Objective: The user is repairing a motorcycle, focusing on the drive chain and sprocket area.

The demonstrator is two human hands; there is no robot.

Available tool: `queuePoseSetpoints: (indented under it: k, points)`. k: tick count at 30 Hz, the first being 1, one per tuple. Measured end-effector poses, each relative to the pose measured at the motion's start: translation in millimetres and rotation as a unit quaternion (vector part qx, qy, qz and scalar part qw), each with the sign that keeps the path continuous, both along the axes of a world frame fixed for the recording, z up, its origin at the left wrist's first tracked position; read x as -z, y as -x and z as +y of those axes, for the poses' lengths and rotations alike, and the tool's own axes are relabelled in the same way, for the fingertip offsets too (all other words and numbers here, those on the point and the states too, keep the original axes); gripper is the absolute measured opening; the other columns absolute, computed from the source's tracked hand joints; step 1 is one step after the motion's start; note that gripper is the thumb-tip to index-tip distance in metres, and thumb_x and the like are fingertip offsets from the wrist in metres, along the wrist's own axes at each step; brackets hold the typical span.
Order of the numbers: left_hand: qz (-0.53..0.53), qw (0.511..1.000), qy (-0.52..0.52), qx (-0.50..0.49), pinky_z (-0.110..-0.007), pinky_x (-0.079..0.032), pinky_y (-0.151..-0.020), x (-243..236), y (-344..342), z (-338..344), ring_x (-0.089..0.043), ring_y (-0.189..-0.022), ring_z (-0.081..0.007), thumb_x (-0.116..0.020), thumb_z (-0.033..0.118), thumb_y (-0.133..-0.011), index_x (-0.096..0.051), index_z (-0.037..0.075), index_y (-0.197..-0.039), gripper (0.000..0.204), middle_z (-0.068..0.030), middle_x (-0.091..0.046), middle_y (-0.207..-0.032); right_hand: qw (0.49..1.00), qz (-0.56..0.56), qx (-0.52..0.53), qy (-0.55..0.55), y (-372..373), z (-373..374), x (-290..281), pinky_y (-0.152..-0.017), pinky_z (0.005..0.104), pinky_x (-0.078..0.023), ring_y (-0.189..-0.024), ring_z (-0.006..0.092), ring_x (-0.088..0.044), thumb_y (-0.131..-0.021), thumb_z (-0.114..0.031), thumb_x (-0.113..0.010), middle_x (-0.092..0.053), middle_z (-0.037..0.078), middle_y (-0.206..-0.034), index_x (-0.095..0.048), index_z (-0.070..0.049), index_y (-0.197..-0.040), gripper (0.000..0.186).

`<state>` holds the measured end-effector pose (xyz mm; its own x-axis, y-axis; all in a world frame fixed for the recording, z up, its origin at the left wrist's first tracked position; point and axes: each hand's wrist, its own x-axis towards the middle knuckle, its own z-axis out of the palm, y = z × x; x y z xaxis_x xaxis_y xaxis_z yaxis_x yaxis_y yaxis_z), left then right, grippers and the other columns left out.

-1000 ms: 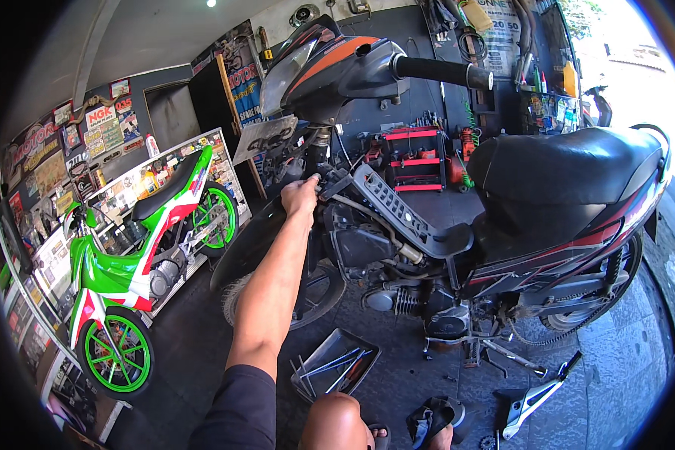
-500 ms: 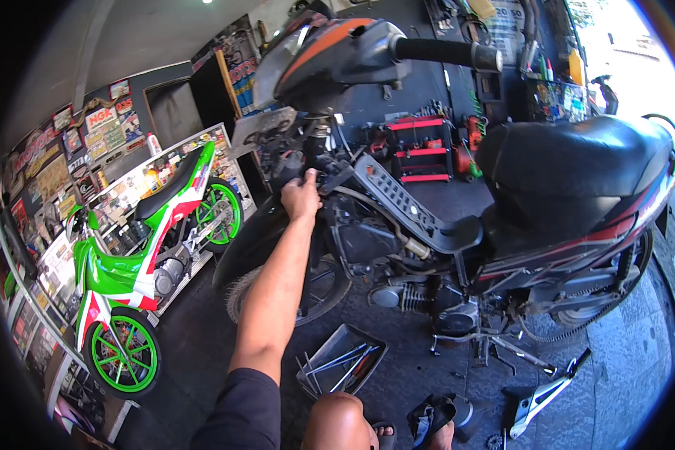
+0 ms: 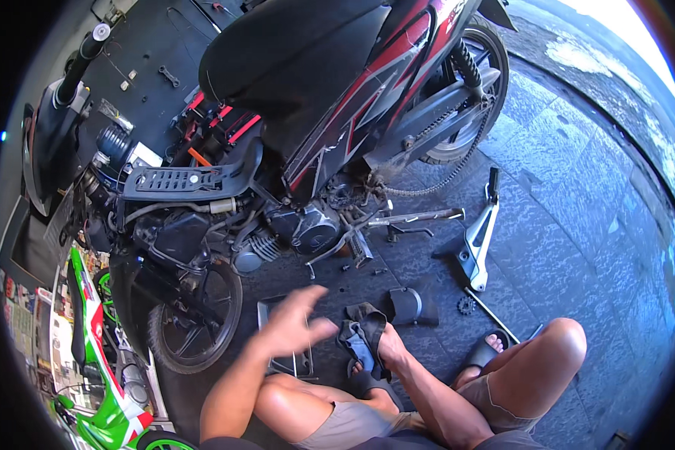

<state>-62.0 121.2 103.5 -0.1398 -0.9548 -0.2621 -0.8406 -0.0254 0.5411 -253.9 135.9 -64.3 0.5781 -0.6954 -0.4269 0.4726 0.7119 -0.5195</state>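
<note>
My left hand (image 3: 296,326) is in the air over the tray of tools, its fingers apart and nothing in it. Low by my foot, my right hand (image 3: 390,346) is closed on a crumpled black and blue-grey rag (image 3: 361,341); part of its grip is hidden. The tray (image 3: 262,315) lies on the floor, largely covered by my left hand and forearm. In front of me stands a motorcycle (image 3: 315,232) with its front panels off, its engine and frame exposed. A dark curved part with a grey band (image 3: 409,306) sits just beyond the rag.
A silver bracket (image 3: 481,244), a sprocket (image 3: 466,304) and a long metal rod (image 3: 495,315) lie on the floor to the right. Small bolts (image 3: 346,268) are under the engine. A green motorcycle (image 3: 105,375) stands at the left, and a red tool cart (image 3: 221,124) behind.
The view has swung right and down. My left hand has let go of the motorcycle's front end and come back toward me. My right hand now shows, holding the rag.
</note>
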Motion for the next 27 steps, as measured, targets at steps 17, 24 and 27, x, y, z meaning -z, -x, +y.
queuePoseSetpoints:
  k: [17, 24, 27]
  points:
    - [-0.023, 0.975, -0.164, 0.146, -0.040, -0.043, -0.110, 38, 52, -25, -0.053, -0.131, -0.0338, -0.083, 0.018, -0.069, -0.047, 0.002, -0.143, 0.083, -0.0193, -0.054, -0.139, 0.993, -0.053, -0.105, 0.023, 26, -11, 4, -0.079, 0.0299, -0.058, -0.086, 0.0153, -0.070, -0.091, -0.001, -0.064, -0.072, 0.008, -0.100, -0.067, 0.004, -0.112, 0.022]
    - [-0.078, 0.969, -0.165, 0.165, -0.041, -0.044, -0.109, 46, 46, -21, -0.055, -0.129, -0.0357, -0.080, 0.017, -0.069, -0.048, 0.001, -0.141, 0.080, -0.0212, -0.055, -0.138, 0.990, 0.099, -0.052, 0.091, 23, -9, -3, -0.074, 0.0291, -0.057, -0.077, 0.0130, -0.068, -0.085, -0.003, -0.071, -0.072, 0.008, -0.090, -0.071, 0.004, -0.103, 0.020]
    - [-0.076, 0.974, -0.140, 0.162, -0.043, -0.047, -0.104, 43, 43, -20, -0.059, -0.122, -0.0381, -0.082, 0.019, -0.071, -0.051, 0.003, -0.136, 0.074, -0.0214, -0.060, -0.128, 0.988, 0.104, -0.036, 0.106, 22, -9, -8, -0.074, 0.0289, -0.057, -0.077, 0.0127, -0.068, -0.085, -0.004, -0.071, -0.072, 0.008, -0.091, -0.070, 0.004, -0.105, 0.021]
